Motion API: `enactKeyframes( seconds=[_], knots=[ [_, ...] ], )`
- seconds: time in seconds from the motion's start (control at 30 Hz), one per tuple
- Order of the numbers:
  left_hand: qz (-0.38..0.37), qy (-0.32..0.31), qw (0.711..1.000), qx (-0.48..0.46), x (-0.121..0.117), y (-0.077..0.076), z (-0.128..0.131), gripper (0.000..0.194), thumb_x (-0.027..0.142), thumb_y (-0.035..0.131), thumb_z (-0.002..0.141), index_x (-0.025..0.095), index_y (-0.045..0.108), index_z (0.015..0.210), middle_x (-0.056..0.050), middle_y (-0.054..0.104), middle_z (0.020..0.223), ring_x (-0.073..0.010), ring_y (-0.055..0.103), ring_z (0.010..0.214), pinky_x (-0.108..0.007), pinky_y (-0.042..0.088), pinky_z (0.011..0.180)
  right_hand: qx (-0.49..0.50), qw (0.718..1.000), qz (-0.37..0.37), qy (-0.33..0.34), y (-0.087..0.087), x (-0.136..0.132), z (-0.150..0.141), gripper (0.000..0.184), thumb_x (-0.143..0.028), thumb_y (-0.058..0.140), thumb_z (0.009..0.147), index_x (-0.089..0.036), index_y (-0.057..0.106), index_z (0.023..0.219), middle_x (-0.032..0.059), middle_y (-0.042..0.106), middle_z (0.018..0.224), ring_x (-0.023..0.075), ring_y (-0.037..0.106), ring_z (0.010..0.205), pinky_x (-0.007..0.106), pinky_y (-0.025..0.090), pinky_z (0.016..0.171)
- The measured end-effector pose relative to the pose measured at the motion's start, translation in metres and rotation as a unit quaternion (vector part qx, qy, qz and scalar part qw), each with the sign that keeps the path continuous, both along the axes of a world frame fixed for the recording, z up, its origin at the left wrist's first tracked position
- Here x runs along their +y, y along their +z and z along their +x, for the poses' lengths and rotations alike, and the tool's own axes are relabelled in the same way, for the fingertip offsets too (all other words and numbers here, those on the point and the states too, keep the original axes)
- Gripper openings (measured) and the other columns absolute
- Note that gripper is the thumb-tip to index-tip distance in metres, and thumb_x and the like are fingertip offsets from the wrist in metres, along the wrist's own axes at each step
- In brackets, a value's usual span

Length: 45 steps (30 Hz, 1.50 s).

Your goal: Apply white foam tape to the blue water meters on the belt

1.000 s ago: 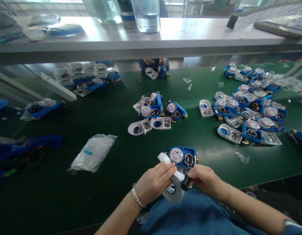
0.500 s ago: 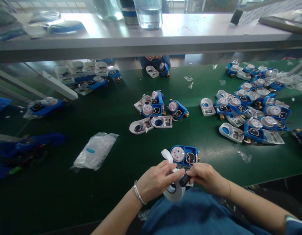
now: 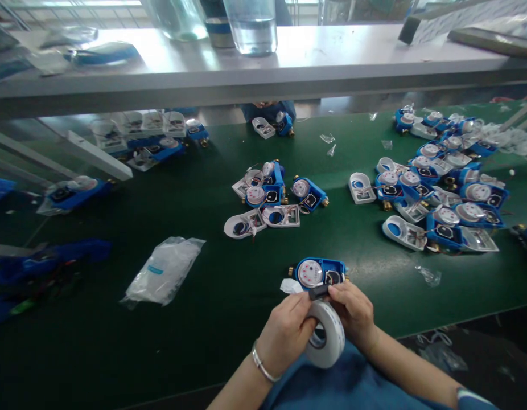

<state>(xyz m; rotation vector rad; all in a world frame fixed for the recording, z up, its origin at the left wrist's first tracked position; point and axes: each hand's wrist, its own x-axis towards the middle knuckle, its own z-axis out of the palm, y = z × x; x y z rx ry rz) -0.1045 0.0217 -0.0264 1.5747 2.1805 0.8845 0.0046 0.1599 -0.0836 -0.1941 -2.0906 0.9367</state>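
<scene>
My left hand (image 3: 288, 332) is closed on a roll of white tape (image 3: 332, 341), with its thumb at the inner ring. A loose white end of the tape (image 3: 291, 286) sticks out beyond the fingers. Between thumb and fingers, my right hand (image 3: 355, 310) pinches a small black cylinder (image 3: 318, 292), held against the top of the roll. Just beyond both hands lies a blue water meter (image 3: 310, 272) with a round white dial and brass ends; its near edge is partly hidden by the hands.
Several blue meters with white covers (image 3: 266, 196) lie mid-table, and a larger group (image 3: 443, 188) is at the right. A clear plastic bag (image 3: 165, 270) rests at the left. A white shelf (image 3: 332, 51) crosses above the far side, holding jars. A person sits opposite.
The tape roll has turned and moved right and up, with my left hand now gripping it by the ring. The black cylinder has risen and lies level across the roll's top.
</scene>
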Motion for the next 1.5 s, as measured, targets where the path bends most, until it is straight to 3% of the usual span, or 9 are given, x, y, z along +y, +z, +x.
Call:
enactKeyframes(
  seconds=[0.2, 0.37, 0.43, 0.63, 0.8, 1.07, 1.27, 1.4, 1.5],
  knots=[
    [-0.019, -0.03, 0.995, 0.097, 0.008, -0.001, 0.002, 0.035, 0.013, 0.045, 0.08, 0.011, 0.045, 0.114, -0.011, 0.06, 0.105, -0.0214, 0.055, 0.099, -0.036, 0.048, 0.09, -0.123, 0.978, -0.157, -0.067, 0.003, -0.005, -0.003, 0.007, -0.023, 0.055, 0.078, -0.018, 0.06, 0.08, 0.0006, 0.063, 0.068, 0.011, 0.057, 0.059, 0.021, 0.046, 0.057],
    [-0.057, -0.182, 0.976, 0.103, 0.02, 0.0, 0.015, 0.027, 0.015, 0.038, 0.085, 0.018, 0.048, 0.109, -0.006, 0.061, 0.1, -0.0168, 0.057, 0.089, -0.029, 0.051, 0.076, -0.208, 0.935, -0.23, -0.175, -0.013, 0.035, -0.01, 0.025, -0.038, 0.052, 0.078, -0.015, 0.06, 0.072, 0.0, 0.06, 0.06, 0.0116, 0.052, 0.053, 0.022, 0.041, 0.053],
    [-0.091, -0.166, 0.978, 0.082, 0.023, -0.003, 0.009, 0.027, 0.015, 0.038, 0.084, 0.02, 0.048, 0.109, -0.005, 0.06, 0.102, -0.0159, 0.055, 0.091, -0.027, 0.05, 0.078, -0.255, 0.925, -0.208, -0.188, -0.018, 0.062, -0.013, 0.026, -0.039, 0.051, 0.078, -0.016, 0.061, 0.072, 0.0002, 0.061, 0.061, 0.0124, 0.052, 0.055, 0.022, 0.039, 0.053],
    [-0.283, 0.002, 0.951, 0.124, 0.016, -0.031, -0.038, 0.032, 0.013, 0.043, 0.078, 0.021, 0.048, 0.108, -0.007, 0.041, 0.134, -0.0218, 0.054, 0.096, -0.033, 0.051, 0.072, -0.472, 0.876, -0.087, -0.044, -0.03, 0.099, -0.028, 0.012, -0.027, 0.053, 0.076, -0.02, 0.063, 0.075, -0.0006, 0.066, 0.072, 0.0118, 0.058, 0.067, 0.02, 0.038, 0.06],
    [-0.348, -0.055, 0.927, 0.131, 0.017, -0.046, -0.038, 0.028, 0.013, 0.047, 0.072, 0.021, 0.051, 0.098, -0.004, 0.01, 0.148, -0.0211, 0.059, 0.082, -0.034, 0.051, 0.057, -0.515, 0.855, -0.053, -0.044, -0.043, 0.093, -0.045, 0.01, -0.025, 0.054, 0.077, -0.021, 0.063, 0.074, -0.0004, 0.067, 0.073, 0.012, 0.058, 0.068, 0.021, 0.038, 0.063],
    [-0.402, -0.129, 0.9, 0.11, 0.029, -0.049, -0.033, 0.026, 0.009, 0.044, 0.07, 0.018, 0.056, 0.091, -0.007, 0.019, 0.146, -0.0257, 0.062, 0.081, -0.041, 0.053, 0.058, -0.55, 0.831, 0.045, -0.073, -0.045, 0.083, -0.053, 0.017, -0.031, 0.051, 0.08, -0.021, 0.065, 0.075, 0.0056, 0.065, 0.081, 0.0189, 0.051, 0.086, 0.027, 0.036, 0.075],
    [-0.406, -0.136, 0.898, 0.098, 0.037, -0.05, -0.034, 0.027, 0.007, 0.041, 0.07, 0.017, 0.057, 0.09, -0.01, 0.025, 0.144, -0.0263, 0.061, 0.087, -0.04, 0.053, 0.061, -0.595, 0.797, 0.095, -0.042, -0.044, 0.089, -0.063, 0.018, -0.027, 0.049, 0.08, -0.022, 0.065, 0.073, 0.0046, 0.064, 0.074, 0.019, 0.051, 0.082, 0.027, 0.037, 0.067],
    [-0.395, -0.123, 0.906, 0.087, 0.034, -0.052, -0.035, 0.026, 0.009, 0.044, 0.068, 0.017, 0.057, 0.09, -0.011, 0.027, 0.143, -0.0275, 0.061, 0.086, -0.042, 0.052, 0.063, -0.584, 0.805, 0.1, -0.036, -0.036, 0.086, -0.063, 0.021, -0.028, 0.048, 0.081, -0.023, 0.066, 0.073, 0.0059, 0.064, 0.081, 0.0199, 0.051, 0.086, 0.03, 0.039, 0.074],
    [-0.383, -0.091, 0.918, 0.045, 0.022, -0.049, -0.042, 0.029, 0.01, 0.048, 0.064, 0.02, 0.057, 0.09, -0.005, 0.023, 0.145, -0.0269, 0.06, 0.089, -0.041, 0.051, 0.065, -0.517, 0.848, 0.112, -0.033, -0.031, 0.07, -0.055, 0.029, -0.04, 0.05, 0.079, -0.026, 0.062, 0.102, 0.0079, 0.052, 0.118, 0.0245, 0.04, 0.111, 0.037, 0.031, 0.093]
  ],
)
